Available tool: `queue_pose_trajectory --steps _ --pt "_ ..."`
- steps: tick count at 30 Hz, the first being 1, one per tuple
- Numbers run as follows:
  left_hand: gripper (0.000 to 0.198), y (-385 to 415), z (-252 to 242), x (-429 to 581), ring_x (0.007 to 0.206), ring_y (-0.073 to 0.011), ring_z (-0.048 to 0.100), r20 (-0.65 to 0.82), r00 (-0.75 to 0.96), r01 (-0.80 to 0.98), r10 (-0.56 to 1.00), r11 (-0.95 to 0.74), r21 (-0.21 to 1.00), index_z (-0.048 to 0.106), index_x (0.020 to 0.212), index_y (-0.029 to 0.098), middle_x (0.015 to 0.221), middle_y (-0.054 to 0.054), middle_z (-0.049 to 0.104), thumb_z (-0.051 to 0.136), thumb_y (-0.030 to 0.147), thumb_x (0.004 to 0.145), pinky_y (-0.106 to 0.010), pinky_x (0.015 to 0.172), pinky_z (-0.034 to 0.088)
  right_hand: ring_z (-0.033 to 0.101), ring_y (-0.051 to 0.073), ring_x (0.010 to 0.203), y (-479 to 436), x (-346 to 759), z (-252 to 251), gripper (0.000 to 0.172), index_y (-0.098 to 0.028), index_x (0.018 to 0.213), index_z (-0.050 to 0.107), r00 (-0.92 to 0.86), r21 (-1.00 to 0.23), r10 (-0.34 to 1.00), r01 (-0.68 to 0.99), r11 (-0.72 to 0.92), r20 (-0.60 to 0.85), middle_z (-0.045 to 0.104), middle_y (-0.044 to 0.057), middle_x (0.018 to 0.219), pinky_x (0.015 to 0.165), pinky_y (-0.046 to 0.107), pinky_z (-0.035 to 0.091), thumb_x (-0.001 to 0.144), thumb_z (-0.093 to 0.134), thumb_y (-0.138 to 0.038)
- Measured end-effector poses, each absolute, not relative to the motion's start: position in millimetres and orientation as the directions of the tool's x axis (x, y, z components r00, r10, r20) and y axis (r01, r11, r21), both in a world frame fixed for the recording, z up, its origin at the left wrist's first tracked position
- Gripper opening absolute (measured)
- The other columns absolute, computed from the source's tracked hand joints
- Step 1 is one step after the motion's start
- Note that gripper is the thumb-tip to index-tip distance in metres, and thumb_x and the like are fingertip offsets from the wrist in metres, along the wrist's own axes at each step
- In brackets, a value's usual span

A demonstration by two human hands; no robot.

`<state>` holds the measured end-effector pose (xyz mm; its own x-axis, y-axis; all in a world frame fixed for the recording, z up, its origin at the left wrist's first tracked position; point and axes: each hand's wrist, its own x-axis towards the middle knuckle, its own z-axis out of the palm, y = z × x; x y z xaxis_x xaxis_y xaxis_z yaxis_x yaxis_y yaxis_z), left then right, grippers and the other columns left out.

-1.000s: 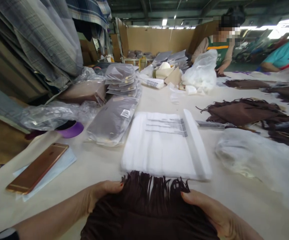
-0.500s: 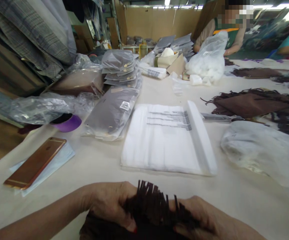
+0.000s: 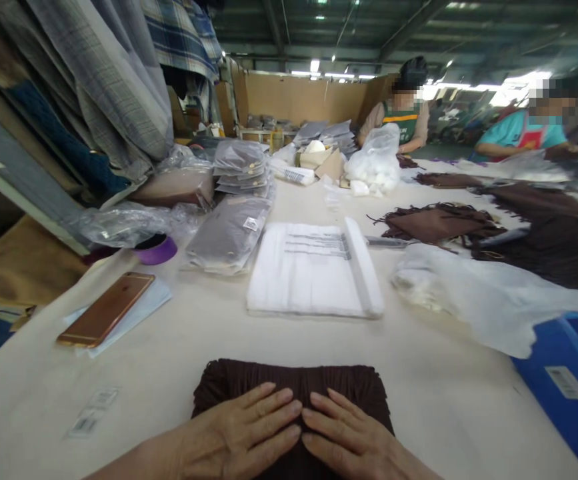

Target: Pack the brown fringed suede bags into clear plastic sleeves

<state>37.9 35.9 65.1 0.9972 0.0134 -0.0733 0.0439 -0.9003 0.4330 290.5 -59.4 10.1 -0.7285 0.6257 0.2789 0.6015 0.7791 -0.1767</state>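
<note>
Left hand and right hand flat, fingers spread, pressing folded brown fringed piece on surface. Risk: fringe beyond fingertips springing loose; uneven pressure skewing fold.

The hands hide the near part of the folded brown fringed piece; the blue bin is cut off at the right edge.
</note>
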Motion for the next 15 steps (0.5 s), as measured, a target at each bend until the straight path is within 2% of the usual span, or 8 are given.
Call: queue_pose_trajectory --steps 3,7,9,12,15 --pt "0.067 12 51 28 0.129 -0.0294 0.028 -0.057 0.997 0.07 0.055 -0.942 0.327 0.016 0.142 0.017 0.138 -0.016 0.031 0.046 0.004 0.083 -0.049 0.106 0.028 0.033 0.02 0.13 -76 283 11 0.041 -0.019 0.131 0.043 -0.744 -0.02 0.622 0.637 0.771 0.243 0.048 0.003 0.135 0.105 0.037 0.033 0.091 0.044 -0.019" --pt "0.073 -17 27 14 0.128 -0.0343 0.029 -0.014 0.993 0.119 0.118 -0.982 0.145 0.013 0.142 0.009 0.139 -0.019 0.029 0.051 0.005 0.08 -0.054 0.103 0.031 0.033 0.027 0.13 -91 274 1 0.046 -0.017 0.133 0.042 -0.702 0.133 0.613 0.69 0.711 0.363 0.05 0.011 0.132 0.103 0.044 0.035 0.087 0.047 -0.019" --pt "0.079 -24 25 12 0.129 -0.0369 0.026 -0.048 0.987 0.161 0.156 -0.979 0.128 0.011 0.141 0.007 0.14 -0.021 0.025 0.06 0.017 0.08 -0.057 0.101 0.033 0.031 0.028 0.131 -95 270 3 0.051 -0.015 0.134 0.04 -0.688 0.138 0.622 0.705 0.696 0.374 0.048 0.013 0.133 0.104 0.044 0.035 0.085 0.05 -0.024" --pt "0.096 -22 28 16 0.132 -0.0383 0.02 -0.108 0.978 0.195 0.177 -0.962 0.19 0.009 0.142 0.009 0.143 -0.022 0.02 0.071 0.036 0.073 -0.062 0.1 0.03 0.028 0.028 0.132 -99 268 14 0.065 -0.014 0.138 0.035 -0.658 0.06 0.695 0.737 0.673 0.29 0.041 0.015 0.139 0.103 0.043 0.036 0.082 0.055 -0.041" --pt "0.102 -12 25 25 0.133 -0.0375 0.016 -0.091 0.978 0.206 0.189 -0.949 0.238 0.007 0.142 0.013 0.144 -0.022 0.02 0.074 0.035 0.069 -0.063 0.103 0.025 0.023 0.029 0.134 -98 272 22 0.074 -0.015 0.141 0.027 -0.615 -0.041 0.755 0.768 0.639 0.227 0.032 0.015 0.143 0.104 0.046 0.035 0.079 0.057 -0.045"
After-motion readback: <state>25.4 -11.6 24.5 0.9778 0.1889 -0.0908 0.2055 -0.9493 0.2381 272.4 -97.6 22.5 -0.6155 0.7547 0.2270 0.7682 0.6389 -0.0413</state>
